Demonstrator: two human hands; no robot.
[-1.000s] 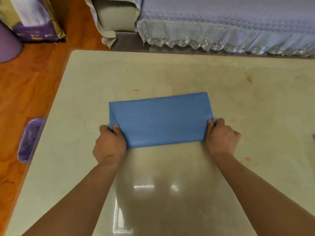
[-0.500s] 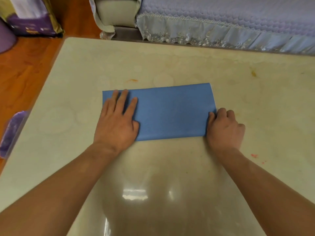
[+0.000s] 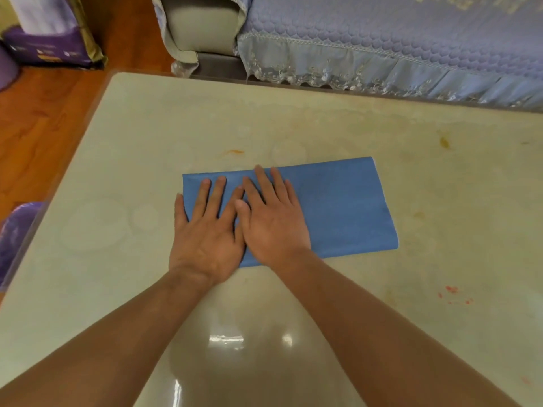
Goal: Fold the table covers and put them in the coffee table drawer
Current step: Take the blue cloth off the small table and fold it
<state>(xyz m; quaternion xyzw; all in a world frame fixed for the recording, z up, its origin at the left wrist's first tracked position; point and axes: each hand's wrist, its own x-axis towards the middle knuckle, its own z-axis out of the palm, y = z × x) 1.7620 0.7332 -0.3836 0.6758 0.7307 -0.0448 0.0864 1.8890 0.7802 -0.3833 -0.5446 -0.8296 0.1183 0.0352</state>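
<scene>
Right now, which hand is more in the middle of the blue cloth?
The right hand. It lies flat farther in on the blue cloth; the left hand covers its left end.

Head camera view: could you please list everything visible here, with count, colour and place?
table cover: one, blue, folded flat in a rectangle at mid-table.
coffee table: one, glossy cream top, with orange and red stains.
sofa: one, under a lilac lace-edged cover, beyond the table's far edge.
floor: orange-brown wood, left of the table.
package: one, purple and white, on the floor at far left.
left hand: flat on the cover's left end.
right hand: flat on the cover beside it.
</scene>
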